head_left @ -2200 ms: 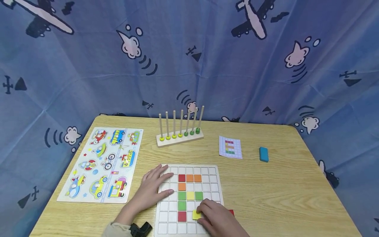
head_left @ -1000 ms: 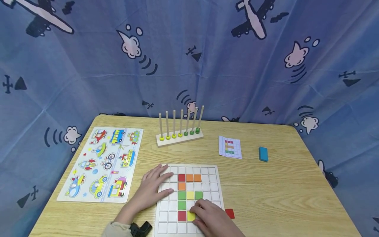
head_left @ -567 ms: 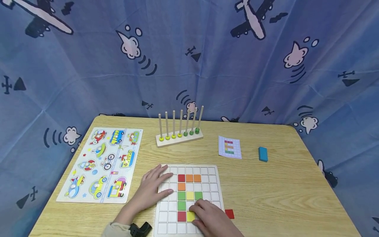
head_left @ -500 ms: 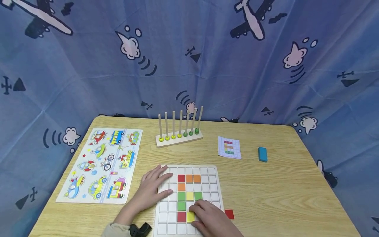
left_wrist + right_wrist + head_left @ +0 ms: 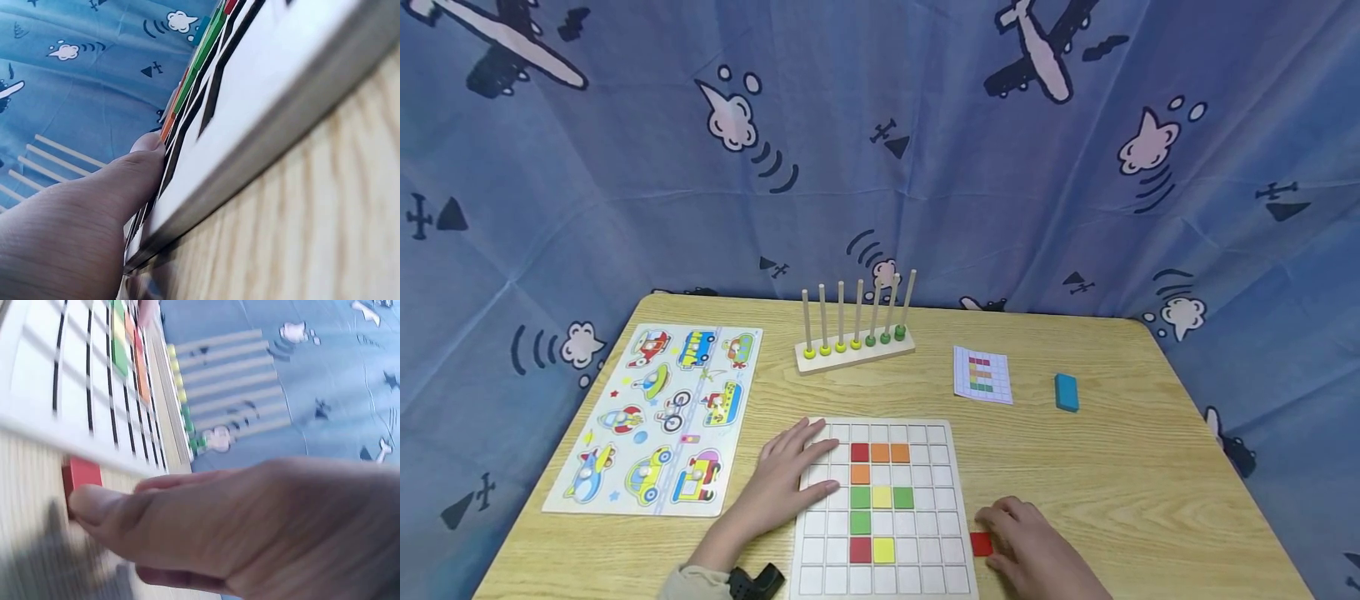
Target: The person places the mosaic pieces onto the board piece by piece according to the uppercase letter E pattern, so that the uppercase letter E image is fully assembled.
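My left hand (image 5: 793,475) lies spread on the left edge of a white grid board (image 5: 936,525); its thumb (image 5: 125,181) rests on the board in the left wrist view. Coloured square tiles sit in the grid, among them a yellow tile (image 5: 883,550) beside a dark red one (image 5: 861,550). My right hand (image 5: 1033,546) is just right of the board, at a loose red tile (image 5: 981,544) lying on the table. In the right wrist view the thumb overlaps this red tile (image 5: 84,474), while the fingertips are partly hidden; no firm pinch shows.
A picture peg puzzle (image 5: 658,417) lies at left. Behind the board stands a rack of wooden pegs (image 5: 857,354) with yellow and green beads. A printed pattern card (image 5: 983,375) and a blue block (image 5: 1066,392) lie at back right, before a blue curtain (image 5: 880,150).
My right hand slid the yellow tile left and set it beside the dark red tile. It then let go and moved right to the loose red tile. My left hand stayed still.
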Demonstrator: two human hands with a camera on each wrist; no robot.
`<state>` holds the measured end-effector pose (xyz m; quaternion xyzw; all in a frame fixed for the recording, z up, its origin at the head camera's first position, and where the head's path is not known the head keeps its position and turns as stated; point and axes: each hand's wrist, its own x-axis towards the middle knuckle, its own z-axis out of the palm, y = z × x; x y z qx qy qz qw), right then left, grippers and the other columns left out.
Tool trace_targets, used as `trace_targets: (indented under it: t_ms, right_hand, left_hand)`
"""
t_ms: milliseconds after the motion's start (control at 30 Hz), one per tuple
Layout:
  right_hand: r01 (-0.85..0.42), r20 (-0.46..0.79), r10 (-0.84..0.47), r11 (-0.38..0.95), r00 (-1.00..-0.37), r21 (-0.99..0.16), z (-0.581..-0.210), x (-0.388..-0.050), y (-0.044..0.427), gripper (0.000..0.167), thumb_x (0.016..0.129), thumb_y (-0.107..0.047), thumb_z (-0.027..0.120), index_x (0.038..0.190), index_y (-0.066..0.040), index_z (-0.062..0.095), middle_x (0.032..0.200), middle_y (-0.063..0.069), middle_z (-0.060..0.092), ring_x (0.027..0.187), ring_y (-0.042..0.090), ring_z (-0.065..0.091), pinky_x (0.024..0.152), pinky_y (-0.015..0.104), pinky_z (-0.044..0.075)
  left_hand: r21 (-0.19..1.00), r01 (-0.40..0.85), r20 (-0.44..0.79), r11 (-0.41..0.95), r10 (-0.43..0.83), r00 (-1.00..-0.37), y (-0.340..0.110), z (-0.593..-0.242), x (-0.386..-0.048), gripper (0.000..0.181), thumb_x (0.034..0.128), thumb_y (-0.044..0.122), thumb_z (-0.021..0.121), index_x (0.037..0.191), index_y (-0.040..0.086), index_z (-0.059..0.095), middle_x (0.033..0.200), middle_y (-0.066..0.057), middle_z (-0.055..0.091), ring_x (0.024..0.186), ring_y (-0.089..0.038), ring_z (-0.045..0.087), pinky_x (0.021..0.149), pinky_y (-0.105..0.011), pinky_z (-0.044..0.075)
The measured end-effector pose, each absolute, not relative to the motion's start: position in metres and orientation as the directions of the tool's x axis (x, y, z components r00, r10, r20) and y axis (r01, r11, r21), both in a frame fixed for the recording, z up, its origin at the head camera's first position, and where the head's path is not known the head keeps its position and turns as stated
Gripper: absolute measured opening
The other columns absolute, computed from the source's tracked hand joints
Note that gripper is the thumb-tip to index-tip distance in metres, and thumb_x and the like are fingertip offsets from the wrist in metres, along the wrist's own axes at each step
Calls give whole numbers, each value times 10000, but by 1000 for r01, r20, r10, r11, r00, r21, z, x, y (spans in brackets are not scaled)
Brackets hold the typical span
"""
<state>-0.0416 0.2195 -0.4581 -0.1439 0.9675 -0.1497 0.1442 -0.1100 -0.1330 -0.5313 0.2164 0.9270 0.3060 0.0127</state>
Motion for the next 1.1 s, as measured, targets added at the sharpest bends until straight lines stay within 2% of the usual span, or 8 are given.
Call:
trace_targets:
  t_ms: [133,400,500,633,800,1100]
  right_hand:
    - [-180,-281,-290,916,-915,-359,-461,-41,233,337,783,-183,779,1090,-200,643,1009,-92,549,892,68,511,724,255,512]
    - [-196,-189,-270,922,-944,-335,-468,-39,229,229,817,-182,750,1023,-221,657,943,-154,519,808,-12,470,700,215,490]
    - [-184,-173,-248,929,-953,-320,-470,-39,227,246,818,-203,753,1041,-228,651,972,-159,526,836,-9,488,733,226,502]
    - [-226,-136,-285,914,-949,-338,-472,-39,227,286,822,-201,750,1089,-218,648,1024,-149,536,882,9,504,759,238,512]
    - [-292,-67,-336,886,-939,-360,-475,-39,227,211,846,-183,725,1038,-223,649,1007,-154,548,871,-5,500,743,229,509]
    - [-243,-68,-283,905,-957,-350,-478,-43,228,219,830,-164,742,1002,-217,616,987,-147,546,898,6,512,817,267,512]
  left_hand:
    - [579,394,122,714,401,-908,-134,-531,-109,594,873,548,608,1394,283,502,1560,0,304,1462,-256,182,1122,-564,161]
    - [573,403,138,714,400,-906,-133,-533,-109,594,868,547,615,1389,282,507,1558,4,307,1460,-252,189,1120,-565,166]
    - [575,402,134,712,402,-906,-133,-532,-109,597,868,548,615,1392,285,504,1558,5,308,1461,-248,187,1123,-560,163]
    - [581,398,129,710,402,-906,-133,-531,-109,595,869,543,615,1393,285,503,1557,4,312,1460,-250,189,1122,-563,164]
    - [580,392,117,714,403,-908,-133,-531,-109,592,872,542,612,1394,287,502,1556,9,313,1460,-249,189,1120,-566,168]
    - [577,386,99,719,408,-908,-133,-533,-111,603,877,558,596,1407,294,484,1565,21,290,1466,-238,166,1127,-558,157]
